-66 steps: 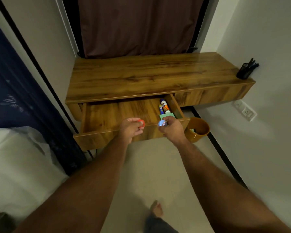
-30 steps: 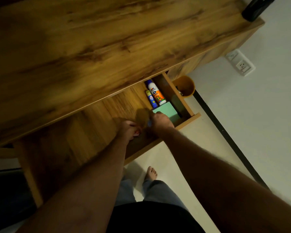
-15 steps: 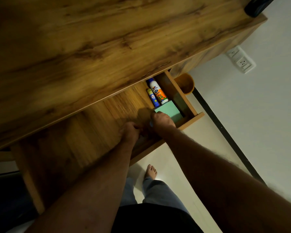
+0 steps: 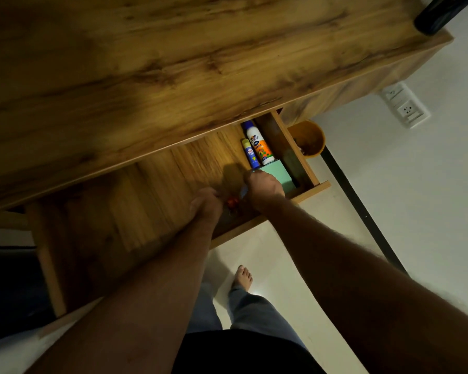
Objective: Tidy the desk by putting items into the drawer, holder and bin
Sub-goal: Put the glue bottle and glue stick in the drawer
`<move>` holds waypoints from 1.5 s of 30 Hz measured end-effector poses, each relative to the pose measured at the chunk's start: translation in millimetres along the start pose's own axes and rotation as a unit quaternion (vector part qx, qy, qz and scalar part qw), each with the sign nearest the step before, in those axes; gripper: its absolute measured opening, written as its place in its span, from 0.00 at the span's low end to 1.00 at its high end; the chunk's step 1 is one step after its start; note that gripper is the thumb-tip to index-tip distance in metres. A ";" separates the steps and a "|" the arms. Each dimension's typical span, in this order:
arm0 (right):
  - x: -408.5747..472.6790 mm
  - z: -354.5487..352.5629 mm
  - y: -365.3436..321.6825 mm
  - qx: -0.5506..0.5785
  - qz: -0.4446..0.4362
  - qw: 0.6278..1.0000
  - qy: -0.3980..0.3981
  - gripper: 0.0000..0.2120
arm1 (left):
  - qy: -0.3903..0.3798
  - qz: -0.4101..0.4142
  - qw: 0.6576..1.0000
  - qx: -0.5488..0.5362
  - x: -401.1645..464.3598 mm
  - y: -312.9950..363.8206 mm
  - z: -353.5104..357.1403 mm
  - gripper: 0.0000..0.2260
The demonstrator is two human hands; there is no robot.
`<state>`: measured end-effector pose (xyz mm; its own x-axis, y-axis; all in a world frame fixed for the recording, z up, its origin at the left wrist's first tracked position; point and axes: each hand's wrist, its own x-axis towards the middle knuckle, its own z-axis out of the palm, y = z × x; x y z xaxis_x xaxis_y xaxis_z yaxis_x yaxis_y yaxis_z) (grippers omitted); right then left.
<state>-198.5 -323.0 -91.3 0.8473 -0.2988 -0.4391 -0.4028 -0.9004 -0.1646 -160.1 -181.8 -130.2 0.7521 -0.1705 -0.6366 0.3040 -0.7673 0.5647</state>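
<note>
The wooden drawer (image 4: 313, 189) stands pulled out under the desk top (image 4: 200, 63). Both my hands reach down into its front right part. My left hand (image 4: 204, 205) has its fingers curled down onto a small red round item (image 4: 231, 203), which shows just past the fingertips, low by the drawer's front wall. My right hand (image 4: 264, 191) grips a small blue-and-white item (image 4: 243, 190); only a sliver of it shows under the fingers. Inside the drawer lie a white glue bottle (image 4: 258, 145), a blue glue stick (image 4: 250, 153) and a green pad (image 4: 279, 174).
An orange bin (image 4: 307, 139) stands on the floor right of the drawer, below the desk. A black holder (image 4: 438, 14) sits on the desk's far right corner. A wall socket (image 4: 407, 109) is on the right wall. My bare foot (image 4: 242, 278) is on the pale floor.
My head has come in over the desk and both hands have gone from above the drawer's front edge down inside it. The red item now shows beside my left fingers.
</note>
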 end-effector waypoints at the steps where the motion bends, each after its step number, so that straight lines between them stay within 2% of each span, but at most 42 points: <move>1: -0.8 -4.8 3.7 -0.009 -0.002 1.000 0.020 0.14 | 0.030 0.002 0.999 -0.012 -3.3 0.5 -1.5 0.12; 5: -0.5 -27.2 21.5 -0.017 0.012 0.994 0.108 0.15 | 0.110 0.074 0.991 -0.007 -40.2 22.3 -21.3 0.13; 8: -6.3 -46.0 27.5 0.030 -0.022 0.994 0.107 0.14 | 0.145 0.094 0.984 -0.041 -57.8 31.3 -34.8 0.10; 11: -24.7 -58.6 23.7 0.163 -0.070 0.982 0.057 0.09 | 0.152 0.074 0.978 -0.126 -71.2 33.7 -44.6 0.09; 15: -58.7 -58.9 0.9 0.407 -0.061 0.910 -0.045 0.10 | 0.135 -0.019 0.927 -0.349 -93.8 30.3 -48.7 0.11; 18: -77.3 -42.8 -8.9 0.403 -0.063 0.901 -0.149 0.08 | 0.120 -0.056 0.907 -0.400 -114.6 18.4 -38.1 0.09; 20: -87.4 -32.1 -11.2 0.378 -0.064 0.904 -0.190 0.10 | 0.093 -0.074 0.909 -0.399 -126.6 7.4 -27.9 0.09; 23: -100.9 -22.4 -13.0 0.369 -0.038 0.903 -0.216 0.15 | 0.055 -0.098 0.922 -0.370 -140.2 -9.2 -16.4 0.12; 27: -116.8 -11.3 -12.5 0.356 0.011 0.903 -0.240 0.20 | 0.004 -0.121 0.921 -0.371 -152.5 -32.5 -9.4 0.16; 30: -121.7 -3.3 -16.9 0.359 0.027 0.906 -0.221 0.19 | -0.017 -0.146 0.915 -0.376 -158.2 -51.8 -12.1 0.16; 33: -122.8 1.8 -23.8 0.403 0.031 0.896 -0.183 0.14 | 0.000 -0.153 0.904 -0.399 -160.1 -64.5 -21.8 0.15; 41: -123.8 17.1 -36.5 0.468 0.100 0.875 -0.072 0.05 | 0.077 -0.087 0.918 -0.378 -158.6 -80.4 -22.6 0.04; 45: -114.5 15.3 -42.8 0.470 0.110 0.874 -0.055 0.08 | 0.091 -0.088 0.920 -0.371 -148.0 -78.8 -26.5 0.05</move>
<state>-283.5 -245.3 -47.5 0.6964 -0.3533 -0.6247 -0.7016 -0.1519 -0.6962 -279.9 -79.7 -66.6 0.7175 0.0745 -0.6925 0.6956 -0.1275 0.7070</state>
